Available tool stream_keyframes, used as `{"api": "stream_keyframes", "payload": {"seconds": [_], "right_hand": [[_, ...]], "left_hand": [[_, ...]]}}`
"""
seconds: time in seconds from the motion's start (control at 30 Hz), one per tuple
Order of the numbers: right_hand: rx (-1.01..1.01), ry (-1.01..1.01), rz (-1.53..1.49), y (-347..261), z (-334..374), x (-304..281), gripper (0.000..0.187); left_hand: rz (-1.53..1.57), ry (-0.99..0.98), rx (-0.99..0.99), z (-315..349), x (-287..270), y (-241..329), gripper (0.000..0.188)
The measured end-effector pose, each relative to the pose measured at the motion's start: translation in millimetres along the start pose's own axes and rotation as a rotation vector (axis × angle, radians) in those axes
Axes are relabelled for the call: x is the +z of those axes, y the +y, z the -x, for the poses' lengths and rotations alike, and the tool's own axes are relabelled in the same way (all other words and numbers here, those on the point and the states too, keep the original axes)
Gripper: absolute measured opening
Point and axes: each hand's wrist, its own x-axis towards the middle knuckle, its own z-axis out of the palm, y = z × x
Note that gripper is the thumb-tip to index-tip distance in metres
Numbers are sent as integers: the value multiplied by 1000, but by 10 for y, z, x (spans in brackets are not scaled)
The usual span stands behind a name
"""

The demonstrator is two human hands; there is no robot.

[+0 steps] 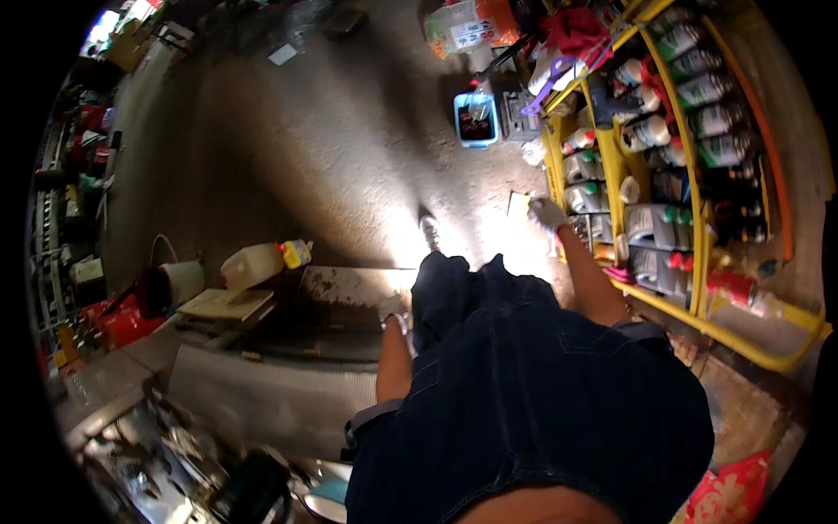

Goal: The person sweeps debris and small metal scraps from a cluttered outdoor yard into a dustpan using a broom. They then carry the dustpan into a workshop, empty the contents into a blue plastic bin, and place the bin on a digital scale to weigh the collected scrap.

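Observation:
My right hand (pixel 547 213), in a whitish glove, reaches out beside the yellow shelf rack (pixel 618 166). Its fingers are closed at the edge of a pale, flat, card-like piece (pixel 519 204), which they seem to grip. Silver-grey bottles (pixel 587 197) line the rack just right of this hand. My left hand (pixel 394 320) hangs low by my left side, near a worn pale panel (pixel 349 291). It also looks gloved, but its fingers are too small and dark to read. One shoe (pixel 429 234) shows on the brightly lit floor ahead.
A blue basket (pixel 477 140) with dark contents stands ahead, next to a grey box-like battery (pixel 521 125). Left of me, a whitish jug (pixel 253 265) and a white bucket (pixel 182 281) sit by a low bench-like surface (pixel 271 384). Cluttered shelves (pixel 83 192) run along the far left.

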Motion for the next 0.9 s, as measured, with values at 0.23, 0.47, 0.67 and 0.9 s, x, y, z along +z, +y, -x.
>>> {"api": "stream_keyframes", "payload": {"seconds": [0.23,0.47,0.67,0.9], "right_hand": [[627,10,-495,338,-424,-189,30],[853,-16,-509,577,-1772,-131,22],[503,-84,212,334,-3861,69,36],[402,73,160,1903,-5796,722,37]], "left_hand": [[5,-174,-10,-1005,-316,1764,20],[-862,126,264,-1824,717,3829,36],[-624,-81,374,-2413,2577,4643,35],[-476,-446,520,-3840,4708,4795,45]]}}
